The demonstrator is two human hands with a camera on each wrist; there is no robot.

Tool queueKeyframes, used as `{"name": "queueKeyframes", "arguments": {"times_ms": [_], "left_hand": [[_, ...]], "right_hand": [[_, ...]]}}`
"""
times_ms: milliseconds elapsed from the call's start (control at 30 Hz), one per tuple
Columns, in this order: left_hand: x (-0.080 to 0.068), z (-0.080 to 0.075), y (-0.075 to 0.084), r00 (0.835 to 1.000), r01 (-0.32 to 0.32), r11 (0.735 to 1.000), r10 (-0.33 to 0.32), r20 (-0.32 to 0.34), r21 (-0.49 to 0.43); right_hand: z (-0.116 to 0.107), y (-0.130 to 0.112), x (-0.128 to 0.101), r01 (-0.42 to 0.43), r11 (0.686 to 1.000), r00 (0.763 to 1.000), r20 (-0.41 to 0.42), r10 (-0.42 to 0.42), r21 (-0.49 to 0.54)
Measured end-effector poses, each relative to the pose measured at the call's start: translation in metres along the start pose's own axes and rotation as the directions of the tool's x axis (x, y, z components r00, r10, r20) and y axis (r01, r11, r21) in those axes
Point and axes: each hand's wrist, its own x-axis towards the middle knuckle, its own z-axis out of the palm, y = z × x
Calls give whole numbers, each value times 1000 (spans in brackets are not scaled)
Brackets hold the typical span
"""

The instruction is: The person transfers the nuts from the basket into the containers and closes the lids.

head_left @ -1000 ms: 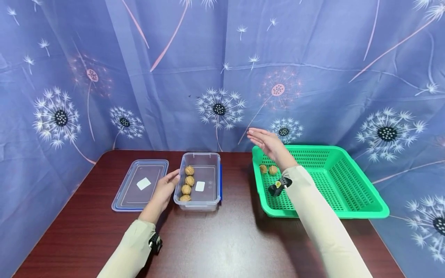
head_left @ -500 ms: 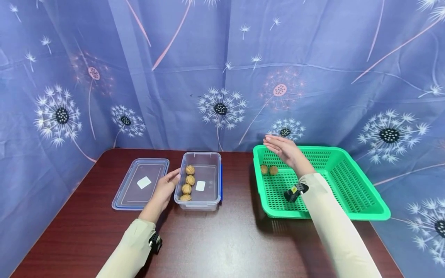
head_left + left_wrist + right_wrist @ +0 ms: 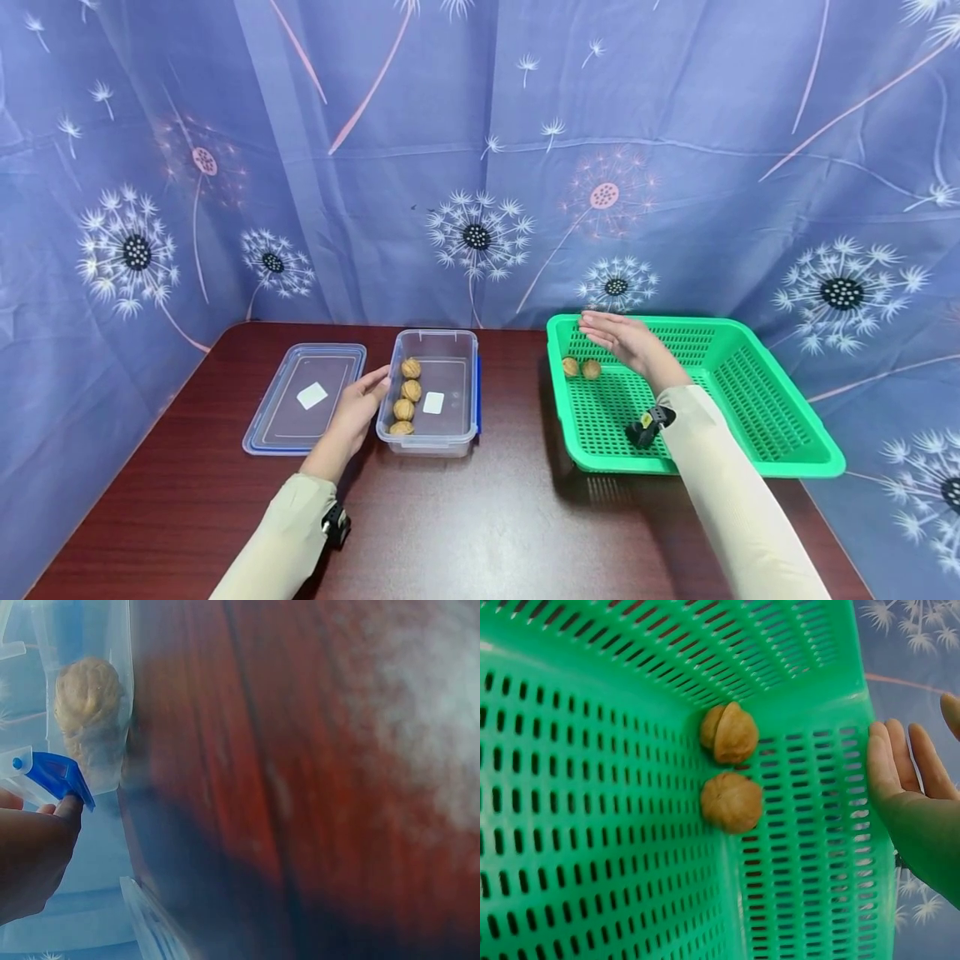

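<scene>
Lower and farther right than a second ago, the right hand (image 3: pixel 626 342) now hangs over the green basket (image 3: pixel 757 392) with fingers straight, its grip holding nothing, just above two walnuts (image 3: pixel 581 367) in the basket's near-left corner. Resting with relaxed fingers against the clear box (image 3: pixel 442 433), the left hand (image 3: pixel 352 417) touches its side; four walnuts (image 3: pixel 406 397) lie inside. A lid (image 3: pixel 300 400) sits beside it on the worktop (image 3: pixel 480 517).

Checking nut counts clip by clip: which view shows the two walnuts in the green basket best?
The right wrist view: both walnuts fill the frame, sharp, in the basket corner. The head view shows them small; the left wrist view misses them.
</scene>
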Motion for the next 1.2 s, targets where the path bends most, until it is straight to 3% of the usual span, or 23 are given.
{"name": "queueKeyframes", "arguments": {"times_ms": [400,733,967,1100,1200], "left_hand": [[0,-1,1,1000,-3,1000,3,11,-1],[1,-1,0,1000,12,1000,-12,3,5],[2,-1,0,1000,12,1000,-12,6,3],[2,-1,1,1000,12,1000,-12,8,10],[2,-1,0,1000,16,1000,-16,5,16]], "right_hand": [[-22,17,5,-62,978,998,3,63,-197],[-35,27,9,-123,927,991,3,132,-355],[-39,30,8,-152,905,987,-16,159,-398],[-40,33,9,-172,868,982,-15,187,-466],[-40,38,10,-194,819,976,-26,215,-540]]}}
